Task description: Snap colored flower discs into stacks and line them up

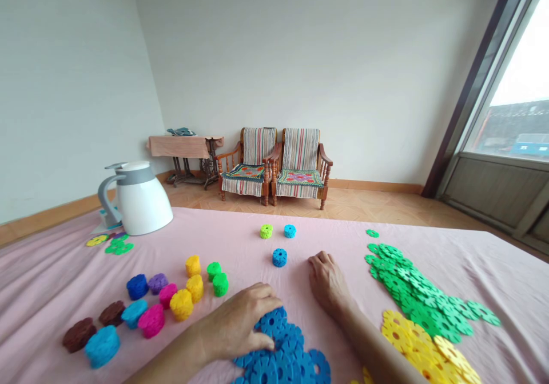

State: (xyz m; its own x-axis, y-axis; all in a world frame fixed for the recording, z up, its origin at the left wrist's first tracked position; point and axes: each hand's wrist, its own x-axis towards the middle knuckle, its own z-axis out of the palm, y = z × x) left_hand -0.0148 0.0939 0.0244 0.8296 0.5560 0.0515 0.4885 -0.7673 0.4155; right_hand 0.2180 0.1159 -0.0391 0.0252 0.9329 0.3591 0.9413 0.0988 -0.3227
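One pile of blue discs (285, 356) lies near, under the left hand (246, 322).
Thumb and fingers are spread; I cannot tell if they grip. Farther right, the right hand (329, 281) rests curled on pink cloth (343, 238), its inside hidden; left of it stands one blue stack (279, 258).

Pink cloth (493, 275); blue discs (289, 338), green discs (418, 292), yellow discs (414, 347). Brown stacks (79, 335), magenta stacks (151, 322), yellow stacks (181, 305), purple stack (158, 284). White jug (146, 207), grey handle (103, 194). Striped chair covers (301, 146), multicolour patterned seat mats (299, 177).
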